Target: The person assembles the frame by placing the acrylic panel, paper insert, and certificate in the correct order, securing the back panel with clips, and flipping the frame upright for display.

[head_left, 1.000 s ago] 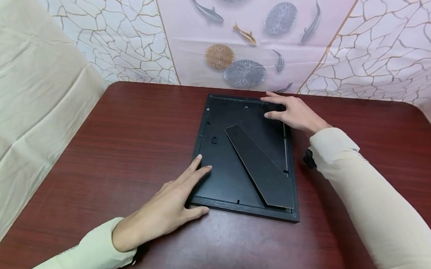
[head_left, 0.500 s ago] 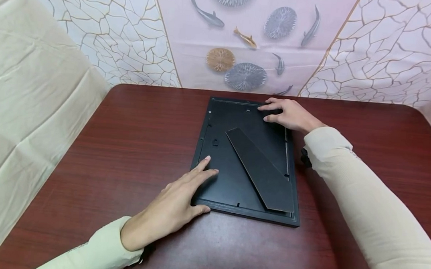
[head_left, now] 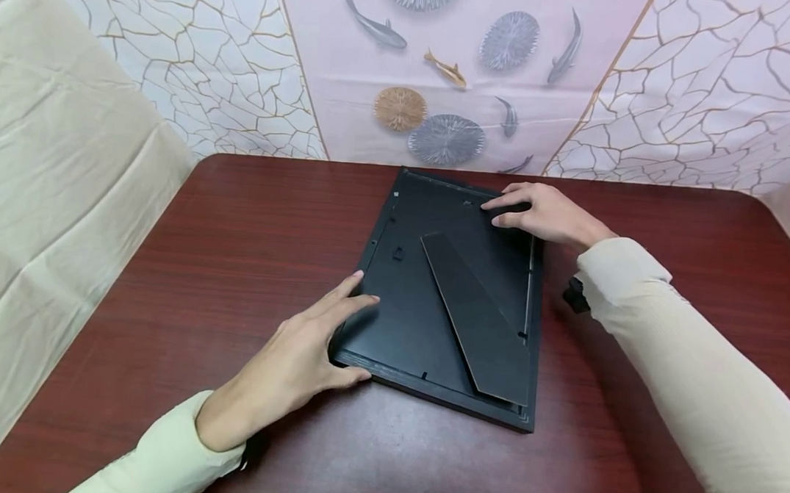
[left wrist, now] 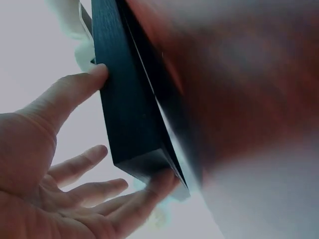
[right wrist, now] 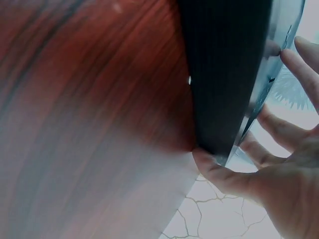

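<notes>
A black picture frame (head_left: 405, 320) lies with its back upward on the table, its easel stand (head_left: 474, 320) slanting across the back panel. My left hand (head_left: 287, 359) holds the frame's near left corner, thumb along the near edge and fingers spread at the left side. In the left wrist view the thumb (left wrist: 89, 77) presses the frame's thick side (left wrist: 127, 109), and a fingertip reaches its corner. My right hand (head_left: 552, 213) holds the far right corner, fingertips over the back. In the right wrist view one finger (right wrist: 219, 172) meets the corner's outer edge.
The dark red wooden table (head_left: 236, 247) reaches back to a patterned wall cloth (head_left: 455, 80) with fish prints. A cream cloth (head_left: 54, 165) hangs along the left side. Small dark tabs (head_left: 397, 254) stand on the frame's back.
The frame has turned slightly clockwise on the table: its far end shifted right and its near end left. Both hands moved along with their corners.
</notes>
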A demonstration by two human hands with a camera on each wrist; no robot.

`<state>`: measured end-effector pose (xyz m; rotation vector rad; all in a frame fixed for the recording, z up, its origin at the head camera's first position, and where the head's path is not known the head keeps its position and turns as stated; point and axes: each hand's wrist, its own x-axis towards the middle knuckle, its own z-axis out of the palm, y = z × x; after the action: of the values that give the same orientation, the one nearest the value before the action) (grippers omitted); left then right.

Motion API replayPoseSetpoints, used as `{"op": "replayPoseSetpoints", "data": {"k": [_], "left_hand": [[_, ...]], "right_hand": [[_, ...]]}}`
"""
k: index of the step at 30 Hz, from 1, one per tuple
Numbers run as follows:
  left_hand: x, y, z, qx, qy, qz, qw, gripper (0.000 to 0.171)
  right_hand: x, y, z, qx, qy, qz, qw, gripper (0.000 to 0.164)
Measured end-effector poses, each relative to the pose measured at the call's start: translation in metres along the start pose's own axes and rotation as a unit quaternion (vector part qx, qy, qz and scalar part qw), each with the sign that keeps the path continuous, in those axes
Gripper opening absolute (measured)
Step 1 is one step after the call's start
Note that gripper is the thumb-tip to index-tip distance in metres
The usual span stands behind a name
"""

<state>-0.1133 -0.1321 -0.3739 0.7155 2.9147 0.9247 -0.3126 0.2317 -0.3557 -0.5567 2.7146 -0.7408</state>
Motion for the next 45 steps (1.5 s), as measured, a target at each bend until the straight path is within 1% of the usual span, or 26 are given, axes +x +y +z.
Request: {"op": "replayPoseSetpoints", "data": {"k": [3,6,8,12,15,16,18,22,24,26,29,35,37,41,43,45], "left_hand": [[0.001,-0.003,-0.006,0.006,0.025,0.013,0.9996,0.086],[0.001,-0.007,-0.013,0.011,0.055,0.039,0.9976,0.085],[0.001,-0.01,-0.017,0.015,0.078,0.06,0.995,0.085],[0.004,-0.018,-0.023,0.014,0.123,0.104,0.9868,0.08],[0.007,-0.023,-0.028,-0.005,0.142,0.129,0.9814,0.075],[0.008,-0.025,-0.03,-0.013,0.145,0.133,0.9803,0.073],[0.01,-0.026,-0.035,-0.041,0.147,0.131,0.9795,0.069],[0.014,-0.026,-0.046,-0.099,0.146,0.107,0.9786,0.06],[0.015,-0.025,-0.052,-0.103,0.147,0.097,0.979,0.055],[0.017,-0.025,-0.057,-0.093,0.151,0.092,0.9798,0.052],[0.019,-0.024,-0.064,-0.06,0.159,0.093,0.9809,0.048],[0.022,-0.021,-0.078,-0.006,0.17,0.118,0.9784,0.048],[0.025,-0.02,-0.084,-0.006,0.161,0.124,0.9791,0.052],[0.03,-0.016,-0.093,0.008,0.135,0.124,0.9831,0.056],[0.032,-0.015,-0.093,0.022,0.127,0.119,0.9845,0.057],[0.033,-0.014,-0.091,0.035,0.125,0.116,0.9847,0.059]], "right_hand": [[-0.006,0.001,-0.002,0.007,0.008,0.006,1.0,0.041],[-0.012,0.003,-0.004,0.025,0.015,0.013,0.999,0.043],[-0.016,0.005,-0.004,0.04,0.023,0.014,0.999,0.044],[-0.026,0.01,-0.005,0.065,0.046,0.016,0.997,0.047],[-0.033,0.012,-0.005,0.078,0.061,0.024,0.995,0.051],[-0.036,0.012,-0.004,0.081,0.066,0.026,0.994,0.052],[-0.04,0.013,-0.003,0.089,0.075,0.031,0.993,0.055],[-0.049,0.012,0.001,0.105,0.099,0.027,0.989,0.058],[-0.052,0.011,0.004,0.116,0.107,0.026,0.987,0.06],[-0.055,0.01,0.007,0.128,0.108,0.029,0.985,0.062],[-0.061,0.008,0.009,0.144,0.108,0.041,0.983,0.065],[-0.068,0.003,0.013,0.173,0.113,0.055,0.977,0.065],[-0.069,0.002,0.015,0.182,0.119,0.056,0.974,0.066],[-0.07,-0.001,0.019,0.212,0.133,0.054,0.967,0.07],[-0.069,-0.002,0.021,0.23,0.139,0.052,0.962,0.072],[-0.068,-0.002,0.022,0.237,0.138,0.047,0.961,0.074]]}}
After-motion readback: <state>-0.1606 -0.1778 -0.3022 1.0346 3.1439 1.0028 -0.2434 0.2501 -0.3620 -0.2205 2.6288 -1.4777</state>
